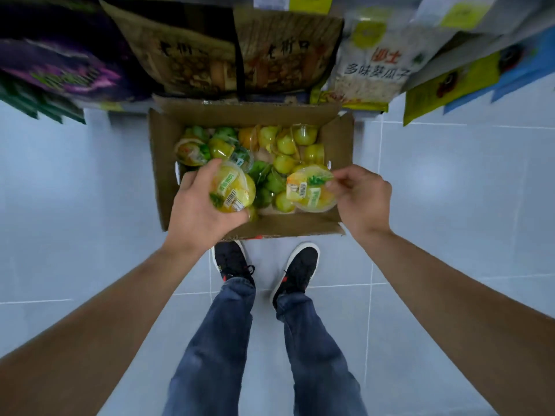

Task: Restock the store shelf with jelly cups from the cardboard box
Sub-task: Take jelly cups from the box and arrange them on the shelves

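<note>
An open cardboard box [163, 163] stands on the floor in front of my feet, holding several green and yellow jelly cups [285, 145]. My left hand [198, 211] grips a yellow jelly cup [234, 190] over the box's near left part, lid facing up with a barcode label. My right hand [360, 196] pinches the edge of a second yellow jelly cup [310, 190] above the box's near right corner. Both cups are lifted clear of the pile.
Snack bags hang on the shelf above the box: brown bags [228, 52], a white seed bag [372, 64], purple bags [63, 64] at left, yellow and blue packs [450, 85] at right. Pale tiled floor [90, 205] lies on both sides. My shoes [300, 265] stand just behind the box.
</note>
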